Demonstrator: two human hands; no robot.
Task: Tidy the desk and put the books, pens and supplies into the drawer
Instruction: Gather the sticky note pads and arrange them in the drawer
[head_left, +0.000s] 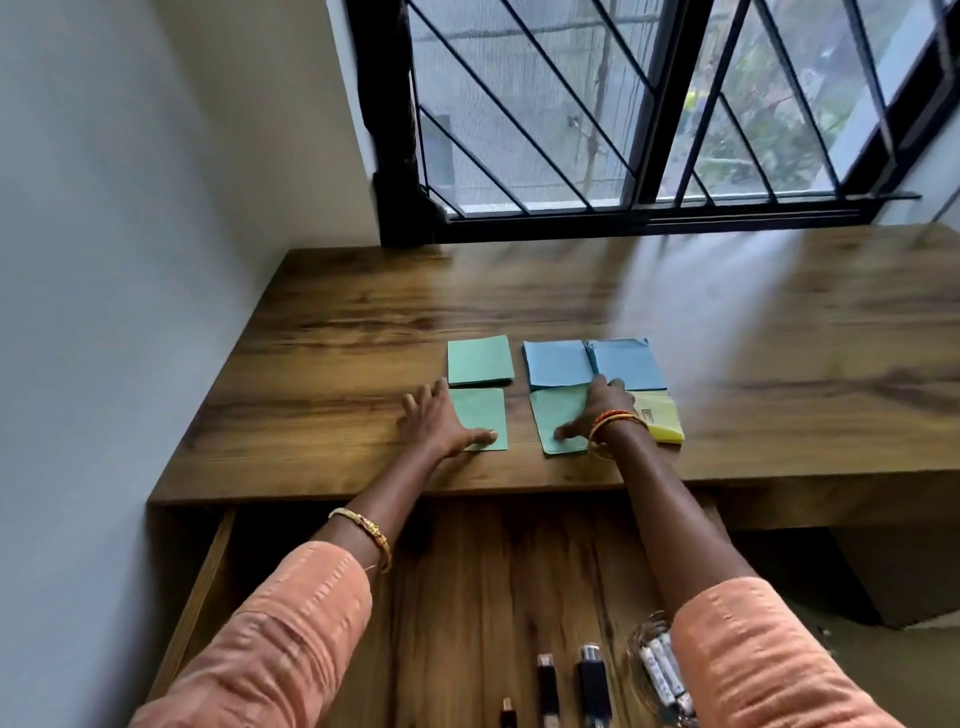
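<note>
Left hand (441, 423): laid flat on the desk (727, 322), fingers spread wide and straight, nothing gripped; the thumb rests on the near green pad (485, 413).
Near green pad: lies under the left thumb and just to the right of the left fingers, flat on the desk.
Far green pad (480, 360): lies just beyond the left fingertips, apart from them and close to the near green pad.
Blue pads (592, 364): two are seen side by side just beyond the right fingertips; whether they are touched cannot be told.
Right hand (605, 410): pressed down with fingers mostly straight on a green sheet stack (558, 421); nothing is seen to be pinched.
Yellow pad (665, 423): lies to the right of the right wrist, partly hidden by it.
Drawer (467, 571): pulled open below the near desk edge, under both forearms; pens (592, 686) and a small clear container (652, 654) are seen at its near end.
Risk, sliding: if the pads are swept toward the edge by flat fingers, loose sheets are likely to fan out or fall past the drawer.
Risk, grip: several stacks gathered at once may be dropped, since nothing is yet held.
Risk, sleeves: the pens could be knocked by the forearms as the pads are brought down.
</note>
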